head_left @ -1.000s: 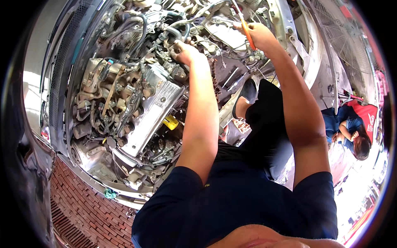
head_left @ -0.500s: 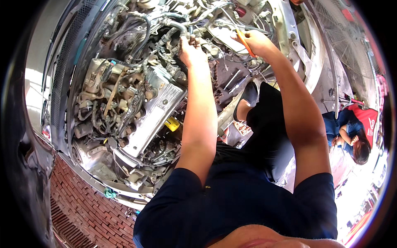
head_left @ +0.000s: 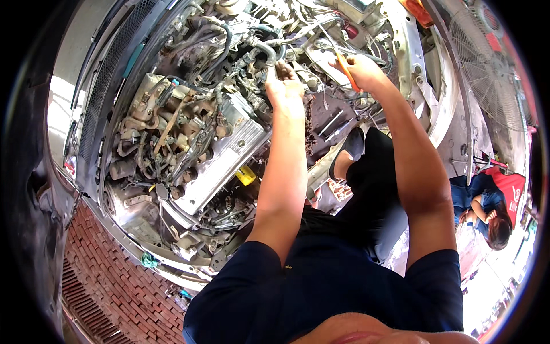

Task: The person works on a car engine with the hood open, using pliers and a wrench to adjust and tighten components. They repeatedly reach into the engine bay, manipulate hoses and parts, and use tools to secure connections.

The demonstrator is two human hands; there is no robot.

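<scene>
My left hand [head_left: 285, 86] reaches into the engine bay, its fingers curled around the lower end of a grey hose [head_left: 269, 51]. What lies inside the fingers is partly hidden. My right hand [head_left: 368, 73] is closed on a slim orange-handled tool [head_left: 348, 74], which slants across the fingers; its working end cannot be made out. Wires and a pale metal part surround the right fingers. Left of my left forearm stands the engine with its silver ribbed cover [head_left: 220, 163] and tangled wiring [head_left: 189, 123].
A yellow cap-like part [head_left: 245, 175] sits beside the engine cover. My shoe [head_left: 354, 143] rests inside the bay, near a thin metal rod [head_left: 330, 125]. A brick floor [head_left: 114, 269] lies at lower left. At right are a fan [head_left: 478, 51] and another person [head_left: 478, 209].
The whole scene has shifted slightly right and down as the view moved. Both hands keep about the same places in the engine bay, and the right still holds the orange-handled tool.
</scene>
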